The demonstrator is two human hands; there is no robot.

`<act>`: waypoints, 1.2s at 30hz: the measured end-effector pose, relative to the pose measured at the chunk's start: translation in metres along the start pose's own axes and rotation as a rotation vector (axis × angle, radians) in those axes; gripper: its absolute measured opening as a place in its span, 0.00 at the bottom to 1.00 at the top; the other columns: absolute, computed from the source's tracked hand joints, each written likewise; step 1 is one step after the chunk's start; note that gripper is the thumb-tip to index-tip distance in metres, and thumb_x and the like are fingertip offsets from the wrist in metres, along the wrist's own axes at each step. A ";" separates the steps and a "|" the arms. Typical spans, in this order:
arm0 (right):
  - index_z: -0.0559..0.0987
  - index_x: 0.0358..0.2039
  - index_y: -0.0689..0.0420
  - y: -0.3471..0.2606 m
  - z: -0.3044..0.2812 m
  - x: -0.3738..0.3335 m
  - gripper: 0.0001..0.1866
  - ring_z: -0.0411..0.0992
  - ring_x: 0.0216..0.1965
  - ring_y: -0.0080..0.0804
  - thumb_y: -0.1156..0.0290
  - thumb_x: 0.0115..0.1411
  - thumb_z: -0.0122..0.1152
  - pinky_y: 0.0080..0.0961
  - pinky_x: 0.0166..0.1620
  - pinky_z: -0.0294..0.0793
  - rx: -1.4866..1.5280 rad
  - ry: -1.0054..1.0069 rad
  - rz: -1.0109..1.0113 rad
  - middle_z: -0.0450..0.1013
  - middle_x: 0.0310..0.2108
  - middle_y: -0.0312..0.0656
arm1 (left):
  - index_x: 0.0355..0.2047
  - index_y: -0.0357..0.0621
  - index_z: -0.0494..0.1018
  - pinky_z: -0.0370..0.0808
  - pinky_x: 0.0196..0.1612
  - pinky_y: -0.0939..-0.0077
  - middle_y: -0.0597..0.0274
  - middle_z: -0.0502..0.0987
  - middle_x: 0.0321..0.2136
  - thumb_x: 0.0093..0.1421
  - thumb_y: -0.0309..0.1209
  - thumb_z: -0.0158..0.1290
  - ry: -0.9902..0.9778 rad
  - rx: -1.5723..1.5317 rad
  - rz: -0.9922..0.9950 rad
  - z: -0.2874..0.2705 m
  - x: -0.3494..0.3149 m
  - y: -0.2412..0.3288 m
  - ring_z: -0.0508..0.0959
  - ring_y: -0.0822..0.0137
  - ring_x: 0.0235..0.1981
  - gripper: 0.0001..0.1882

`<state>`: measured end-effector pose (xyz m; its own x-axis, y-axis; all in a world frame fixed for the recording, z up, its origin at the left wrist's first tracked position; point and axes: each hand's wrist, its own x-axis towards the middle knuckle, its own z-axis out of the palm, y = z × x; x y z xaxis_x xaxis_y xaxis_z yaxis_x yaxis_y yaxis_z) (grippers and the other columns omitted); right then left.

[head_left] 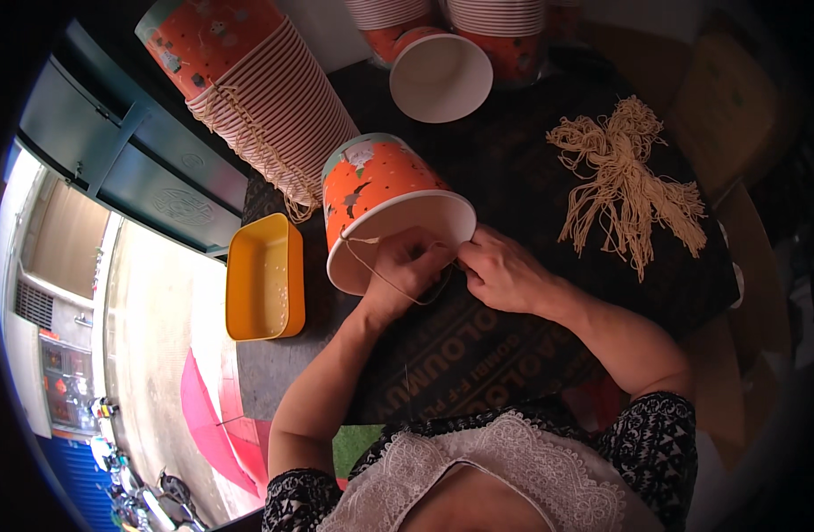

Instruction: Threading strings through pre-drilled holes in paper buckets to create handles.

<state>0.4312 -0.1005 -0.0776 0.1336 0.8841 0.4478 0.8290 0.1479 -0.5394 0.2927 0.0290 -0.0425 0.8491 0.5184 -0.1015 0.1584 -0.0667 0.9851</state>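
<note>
Broadly, a dark worktop (504, 173) spreads under and around both hands. Beyond the left grip, off to its left, leans a tall stack of nested tubs (287, 93), with loose cords (299, 197) draped down its side. Right at the hands is the orange tub (380, 177), tipped with its mouth toward the person. Farther off, past both hands, another tub (442, 78) shows its white inside; well to the right of the right grip lies a cream string bundle (628, 182). Left of the left grip sits a yellow bin (247, 275). The left grip (411, 266) curls inside the mouth, but whether it pinches anything I cannot tell; the right grip (504, 270) is closed on the rim beside it. Smallest, a thin string (417, 303), fastened at the rim's left, loops across the left wrist.
</note>
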 end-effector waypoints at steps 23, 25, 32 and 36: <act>0.74 0.31 0.62 -0.011 -0.011 0.002 0.04 0.75 0.27 0.44 0.79 0.54 0.58 0.31 0.28 0.72 0.043 0.039 0.208 0.74 0.31 0.48 | 0.28 0.30 0.74 0.71 0.28 0.70 0.50 0.76 0.20 0.57 0.29 0.55 0.135 0.343 0.169 0.004 0.005 -0.017 0.76 0.67 0.23 0.10; 0.74 0.38 0.63 -0.014 -0.007 0.004 0.09 0.75 0.25 0.39 0.83 0.56 0.54 0.30 0.28 0.73 0.162 0.335 -0.005 0.74 0.33 0.48 | 0.28 0.30 0.74 0.71 0.28 0.70 0.50 0.76 0.20 0.58 0.29 0.55 0.140 0.350 0.168 0.005 0.005 -0.018 0.76 0.67 0.23 0.10; 0.66 0.54 0.63 -0.026 0.004 0.005 0.23 0.74 0.44 0.55 0.83 0.57 0.51 0.39 0.46 0.76 0.358 0.194 0.125 0.72 0.45 0.57 | 0.31 0.31 0.76 0.74 0.31 0.70 0.49 0.79 0.24 0.59 0.30 0.54 0.111 0.308 0.187 0.003 0.004 -0.021 0.79 0.63 0.26 0.10; 0.68 0.54 0.62 -0.021 0.013 0.006 0.24 0.76 0.30 0.34 0.86 0.55 0.52 0.27 0.32 0.76 0.382 0.186 0.146 0.74 0.38 0.51 | 0.36 0.32 0.77 0.70 0.25 0.80 0.63 0.76 0.22 0.62 0.32 0.52 0.060 0.239 0.162 0.003 0.004 -0.022 0.73 0.76 0.22 0.12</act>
<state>0.4077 -0.0922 -0.0734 0.3586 0.8184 0.4490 0.5387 0.2114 -0.8156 0.2941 0.0302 -0.0646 0.8427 0.5338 0.0703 0.1432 -0.3481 0.9264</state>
